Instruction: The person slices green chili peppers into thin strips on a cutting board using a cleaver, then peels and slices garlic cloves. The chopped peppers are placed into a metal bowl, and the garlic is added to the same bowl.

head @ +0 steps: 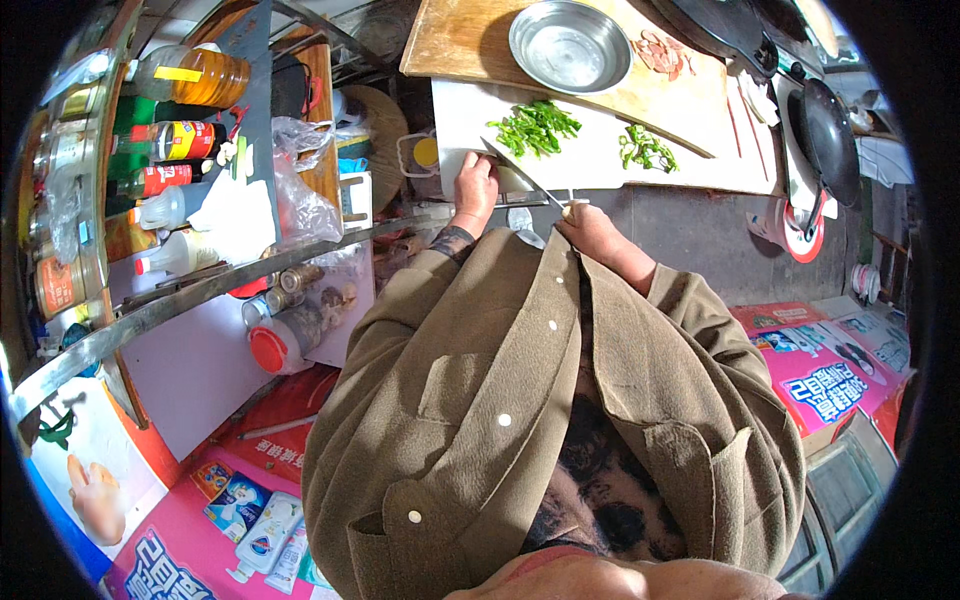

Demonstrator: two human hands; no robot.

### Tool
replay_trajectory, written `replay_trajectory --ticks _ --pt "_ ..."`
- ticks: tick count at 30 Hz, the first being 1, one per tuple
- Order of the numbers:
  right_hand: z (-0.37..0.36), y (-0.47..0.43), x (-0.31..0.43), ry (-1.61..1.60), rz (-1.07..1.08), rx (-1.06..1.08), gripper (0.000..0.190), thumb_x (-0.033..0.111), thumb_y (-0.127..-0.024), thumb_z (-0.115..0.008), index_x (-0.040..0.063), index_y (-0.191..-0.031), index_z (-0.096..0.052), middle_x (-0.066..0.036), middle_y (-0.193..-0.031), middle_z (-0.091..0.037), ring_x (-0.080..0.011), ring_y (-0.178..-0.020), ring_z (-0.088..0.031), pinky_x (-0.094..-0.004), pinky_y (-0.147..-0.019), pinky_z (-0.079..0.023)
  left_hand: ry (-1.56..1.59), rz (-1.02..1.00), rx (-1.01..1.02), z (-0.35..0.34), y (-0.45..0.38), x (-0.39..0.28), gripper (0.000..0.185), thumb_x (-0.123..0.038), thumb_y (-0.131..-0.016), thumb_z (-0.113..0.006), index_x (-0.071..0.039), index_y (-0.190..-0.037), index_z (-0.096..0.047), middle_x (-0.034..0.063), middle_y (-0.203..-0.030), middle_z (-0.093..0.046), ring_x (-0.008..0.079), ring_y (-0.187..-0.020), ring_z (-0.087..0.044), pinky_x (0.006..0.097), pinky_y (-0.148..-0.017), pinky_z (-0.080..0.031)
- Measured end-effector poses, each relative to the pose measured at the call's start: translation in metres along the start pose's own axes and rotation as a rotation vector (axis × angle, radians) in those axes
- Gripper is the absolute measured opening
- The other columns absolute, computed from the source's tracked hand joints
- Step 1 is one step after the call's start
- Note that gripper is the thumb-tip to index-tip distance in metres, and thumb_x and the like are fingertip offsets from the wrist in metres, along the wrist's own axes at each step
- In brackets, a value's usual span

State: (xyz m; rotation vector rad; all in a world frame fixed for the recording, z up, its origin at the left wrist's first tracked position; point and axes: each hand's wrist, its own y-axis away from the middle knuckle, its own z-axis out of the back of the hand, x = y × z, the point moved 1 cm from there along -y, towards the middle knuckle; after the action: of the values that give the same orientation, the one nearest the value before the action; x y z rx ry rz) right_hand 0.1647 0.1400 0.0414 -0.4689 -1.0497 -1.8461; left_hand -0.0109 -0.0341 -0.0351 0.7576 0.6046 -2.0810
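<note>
My right hand (592, 229) grips the handle of a kitchen knife (531, 177). Its blade slants up and left across the front of a white cutting board (459, 112). My left hand (478, 184) is at the board's front left corner, fingers curled close to the blade's far end; whether they hold anything is unclear. Cut green peppers (536, 129) lie in a heap just beyond the blade. A smaller pile of green pepper pieces (648, 150) sits farther right.
Behind, a wooden board (457, 37) carries a metal bowl (570, 46) and sliced meat (664, 55). A black wok (830, 139) stands at right. Sauce bottles (180, 141) and an oil jug (199, 76) crowd the left shelf, with a metal rail (187, 306) along its edge.
</note>
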Motion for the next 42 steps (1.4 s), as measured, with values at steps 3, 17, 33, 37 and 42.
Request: replay_trajectory --ticks 3,17,33,37,42 --pt "-0.011 -0.011 -0.003 0.026 0.018 -0.042 0.036 0.029 -0.093 -0.066 -0.006 -0.090 -0.061 -0.032 -0.087 -0.066 -0.0504 -0.088 -0.065 -0.0545 -0.074 -0.053 -0.019 0.057 0.083 0.010 0.001 -0.001 0.016 0.000 -0.083 -0.064 -0.002 -0.098 -0.066 0.0171 -0.106 -0.063 0.0418 -0.096 -0.064 0.0464 -0.080 -0.054" --pt "0.029 0.008 -0.002 -0.012 0.057 -0.100 0.043 0.024 -0.093 -0.070 -0.003 -0.125 -0.062 -0.026 -0.082 -0.067 -0.0386 -0.075 -0.068 -0.0433 -0.069 -0.053 -0.156 -0.069 0.067 0.011 -0.007 0.002 0.005 -0.011 -0.089 -0.061 -0.009 -0.091 -0.065 0.0126 -0.096 -0.061 0.0410 -0.085 -0.063 0.0513 -0.071 -0.052" --pt "0.010 -0.017 -0.009 0.103 0.037 0.010 0.028 0.023 -0.092 -0.065 -0.002 -0.105 -0.064 -0.029 -0.089 -0.069 -0.0477 -0.090 -0.067 -0.0532 -0.079 -0.055 -0.300 -0.040 0.103 0.004 -0.003 0.004 0.007 -0.006 -0.082 -0.062 -0.007 -0.087 -0.067 0.0107 -0.097 -0.063 0.0360 -0.087 -0.065 0.0488 -0.075 -0.054" --pt "0.013 -0.021 -0.009 0.108 0.031 0.001 0.029 0.024 -0.091 -0.067 -0.003 -0.102 -0.065 -0.029 -0.089 -0.069 -0.0482 -0.089 -0.067 -0.0530 -0.078 -0.054 -0.209 -0.055 0.053 0.005 -0.002 0.000 0.005 -0.007 -0.081 -0.062 -0.007 -0.085 -0.064 0.0113 -0.094 -0.061 0.0370 -0.086 -0.064 0.0497 -0.074 -0.053" --pt "0.027 -0.002 0.001 0.069 0.040 0.018 0.029 0.025 -0.092 -0.066 -0.002 -0.102 -0.065 -0.030 -0.090 -0.069 -0.0488 -0.090 -0.066 -0.0533 -0.077 -0.054 -0.130 -0.069 -0.028 0.008 -0.002 -0.008 0.014 -0.004 -0.083 -0.060 -0.008 -0.093 -0.069 0.0107 -0.100 -0.064 0.0365 -0.089 -0.066 0.0488 -0.077 -0.054"
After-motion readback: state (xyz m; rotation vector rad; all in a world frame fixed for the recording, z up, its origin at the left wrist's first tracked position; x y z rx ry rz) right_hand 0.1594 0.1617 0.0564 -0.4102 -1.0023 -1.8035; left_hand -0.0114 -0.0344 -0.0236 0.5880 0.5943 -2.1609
